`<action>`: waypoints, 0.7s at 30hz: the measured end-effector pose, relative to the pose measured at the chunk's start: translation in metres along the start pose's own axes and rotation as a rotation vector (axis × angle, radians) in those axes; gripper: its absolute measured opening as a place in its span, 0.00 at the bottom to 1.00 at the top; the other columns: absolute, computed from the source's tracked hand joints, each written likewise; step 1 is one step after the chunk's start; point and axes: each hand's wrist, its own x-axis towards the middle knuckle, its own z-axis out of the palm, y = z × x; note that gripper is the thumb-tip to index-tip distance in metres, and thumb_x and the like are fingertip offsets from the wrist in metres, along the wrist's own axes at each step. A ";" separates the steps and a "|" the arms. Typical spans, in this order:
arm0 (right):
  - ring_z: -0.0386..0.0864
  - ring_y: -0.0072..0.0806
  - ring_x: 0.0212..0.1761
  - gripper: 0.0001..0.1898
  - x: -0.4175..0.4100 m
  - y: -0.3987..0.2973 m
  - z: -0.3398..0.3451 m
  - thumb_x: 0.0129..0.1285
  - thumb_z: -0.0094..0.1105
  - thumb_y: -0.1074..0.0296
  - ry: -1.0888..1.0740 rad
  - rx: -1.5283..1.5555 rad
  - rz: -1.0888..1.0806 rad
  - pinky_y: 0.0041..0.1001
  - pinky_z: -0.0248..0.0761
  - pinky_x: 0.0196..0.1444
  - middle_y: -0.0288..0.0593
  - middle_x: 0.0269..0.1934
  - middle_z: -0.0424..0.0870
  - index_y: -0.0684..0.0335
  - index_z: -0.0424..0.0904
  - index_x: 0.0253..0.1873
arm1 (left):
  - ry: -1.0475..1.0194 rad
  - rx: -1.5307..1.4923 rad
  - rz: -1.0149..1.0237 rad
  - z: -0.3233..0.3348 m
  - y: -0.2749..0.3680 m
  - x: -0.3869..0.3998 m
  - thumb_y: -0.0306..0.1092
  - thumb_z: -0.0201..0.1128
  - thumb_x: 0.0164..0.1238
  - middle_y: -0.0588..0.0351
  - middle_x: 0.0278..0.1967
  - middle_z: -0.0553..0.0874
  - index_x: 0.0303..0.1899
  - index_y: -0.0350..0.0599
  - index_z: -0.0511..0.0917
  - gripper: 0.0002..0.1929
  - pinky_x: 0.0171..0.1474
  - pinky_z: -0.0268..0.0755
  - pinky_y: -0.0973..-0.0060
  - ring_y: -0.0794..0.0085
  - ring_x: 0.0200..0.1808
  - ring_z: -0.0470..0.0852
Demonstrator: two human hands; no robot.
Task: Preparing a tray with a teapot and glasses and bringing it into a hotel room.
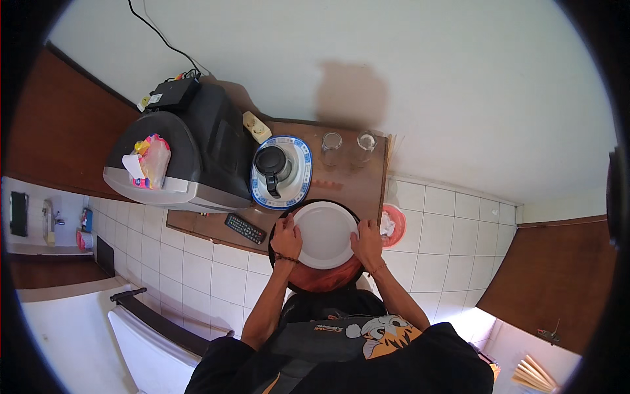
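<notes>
A round white plate (326, 235) lies over a larger round tray (327, 279) with a dark rim and a reddish surface. My left hand (286, 239) is at the plate's left edge, its fingers at the rim. Opposite it, my right hand (367, 242) is at the plate's right edge. Whether the fingers grip the plate or the tray rim beneath cannot be told. The tray overlaps the front edge of a brown wooden table (352, 189). Just behind stands a black-lidded jug (271, 165) on an oval blue-and-white dish (300, 184).
Left of the hands lies a black remote control (245, 228), near a bulky CRT television (216, 143). Two clear glasses (332, 143) and a white power strip (256, 127) are at the table's back. A red bin (397, 226) stands on the tiled floor at right.
</notes>
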 end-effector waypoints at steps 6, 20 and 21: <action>0.79 0.55 0.29 0.13 0.008 0.011 -0.012 0.57 0.58 0.73 -0.075 0.285 0.236 0.45 0.71 0.33 0.59 0.26 0.78 0.67 0.69 0.46 | -0.021 -0.188 0.246 0.004 0.002 0.027 0.38 0.56 0.68 0.43 0.48 0.80 0.56 0.38 0.76 0.20 0.51 0.73 0.61 0.50 0.50 0.79; 0.81 0.45 0.28 0.13 0.054 0.059 -0.027 0.55 0.57 0.72 0.108 0.329 0.552 0.40 0.72 0.34 0.54 0.25 0.81 0.67 0.71 0.45 | -0.179 -0.403 0.384 0.043 0.033 0.051 0.46 0.34 0.77 0.42 0.51 0.78 0.56 0.38 0.73 0.25 0.68 0.50 0.47 0.49 0.60 0.71; 0.81 0.45 0.28 0.13 0.057 0.057 -0.024 0.55 0.57 0.72 0.106 0.334 0.551 0.40 0.72 0.34 0.54 0.25 0.81 0.67 0.71 0.45 | -0.192 -0.412 0.395 0.044 0.031 0.049 0.45 0.35 0.77 0.43 0.50 0.79 0.56 0.38 0.73 0.24 0.68 0.50 0.47 0.49 0.59 0.71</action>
